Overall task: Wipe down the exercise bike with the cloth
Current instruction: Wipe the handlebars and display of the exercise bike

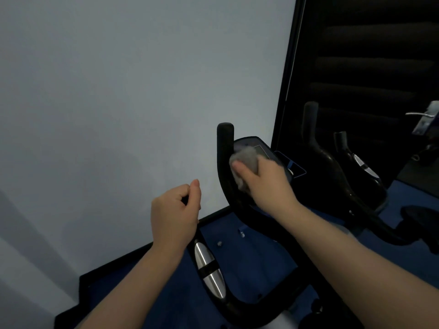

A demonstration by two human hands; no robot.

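Wall (118,91), pale, fills the left of the view; a mirror (368,67) at right reflects the bike. Bike (273,245): black handlebar (224,162) curving up at centre, console (259,148) just behind it. Right hand (263,176) grips a bunched grey cloth (245,160) and presses it against the console face, beside the handlebar. Left hand (177,210) hovers apart from the bike, fingers loosely curled, holding nothing. Risk, as judged: firm rubbing could press console buttons, and the small wad could slip from the grip or leave the handlebar unwiped. No containers in view.
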